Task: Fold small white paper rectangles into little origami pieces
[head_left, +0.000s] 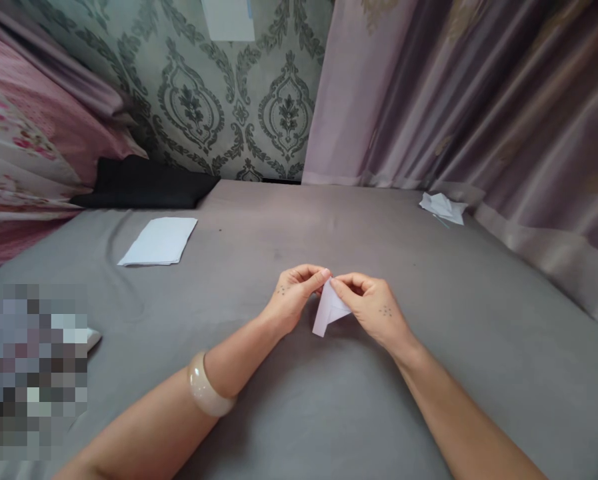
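Note:
A small folded piece of white paper hangs between both hands over the grey sheet. My left hand pinches its top corner with thumb and forefinger. My right hand pinches the same top edge from the other side, fingers curled. The paper's lower point tilts down toward the left wrist. A pale bangle sits on my left forearm.
A stack of white paper sheets lies at the back left. Crumpled or folded white paper rests at the back right by the purple curtain. A black cushion lies against the patterned wall. A pixelated patch covers the lower left.

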Action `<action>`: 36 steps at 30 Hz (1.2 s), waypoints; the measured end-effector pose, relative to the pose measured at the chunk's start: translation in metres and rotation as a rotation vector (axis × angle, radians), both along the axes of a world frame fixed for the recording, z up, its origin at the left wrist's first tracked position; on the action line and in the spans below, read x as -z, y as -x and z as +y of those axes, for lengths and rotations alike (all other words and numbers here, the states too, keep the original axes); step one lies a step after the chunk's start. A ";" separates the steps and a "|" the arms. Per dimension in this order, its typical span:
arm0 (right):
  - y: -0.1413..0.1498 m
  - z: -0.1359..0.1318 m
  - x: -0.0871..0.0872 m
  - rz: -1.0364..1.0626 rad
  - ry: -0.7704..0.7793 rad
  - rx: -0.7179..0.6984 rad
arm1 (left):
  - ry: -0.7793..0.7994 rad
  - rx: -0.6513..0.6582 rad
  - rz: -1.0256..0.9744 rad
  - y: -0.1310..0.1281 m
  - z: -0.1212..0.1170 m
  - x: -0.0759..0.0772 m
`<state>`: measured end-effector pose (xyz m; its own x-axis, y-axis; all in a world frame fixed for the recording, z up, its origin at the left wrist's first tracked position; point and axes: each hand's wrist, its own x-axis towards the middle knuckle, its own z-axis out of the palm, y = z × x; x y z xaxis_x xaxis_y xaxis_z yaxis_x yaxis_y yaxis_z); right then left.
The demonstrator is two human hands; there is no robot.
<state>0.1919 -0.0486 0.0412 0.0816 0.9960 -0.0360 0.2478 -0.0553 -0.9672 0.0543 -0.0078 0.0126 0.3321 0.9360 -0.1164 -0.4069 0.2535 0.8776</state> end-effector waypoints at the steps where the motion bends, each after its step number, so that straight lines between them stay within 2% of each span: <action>1: 0.000 0.000 0.001 -0.040 -0.015 0.004 | -0.008 0.009 0.010 0.000 0.000 0.000; 6: 0.000 -0.001 0.000 -0.105 -0.034 0.002 | -0.044 0.044 0.043 0.000 -0.001 -0.002; 11: -0.001 0.001 0.002 0.125 0.093 -0.013 | -0.106 -0.066 0.106 -0.002 -0.003 -0.006; 13: -0.003 0.003 0.004 0.186 0.139 -0.005 | -0.125 -0.071 0.142 -0.003 -0.003 -0.006; 18: -0.004 0.006 0.007 0.220 0.176 0.033 | -0.190 0.034 0.236 -0.003 0.001 0.004; 24: -0.005 0.007 0.011 0.356 0.291 -0.011 | -0.341 -0.071 0.402 -0.003 0.003 0.018; 27: -0.008 0.009 0.012 0.395 0.344 -0.026 | -0.328 -0.063 0.362 -0.004 0.003 0.017; 32: -0.013 0.012 0.005 0.451 0.401 -0.036 | -0.287 0.052 0.248 -0.002 0.003 0.008; 34: -0.017 0.013 0.002 0.481 0.429 -0.048 | -0.425 0.036 0.322 0.001 0.002 0.005; 36: -0.022 0.013 0.002 0.513 0.463 -0.079 | -0.679 -0.037 0.435 0.005 0.001 0.003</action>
<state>0.2136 -0.0358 0.0395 -0.1308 0.8711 -0.4734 -0.2138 -0.4911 -0.8445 0.0490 -0.0066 0.0095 0.3551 0.8586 0.3698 0.0086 -0.3985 0.9171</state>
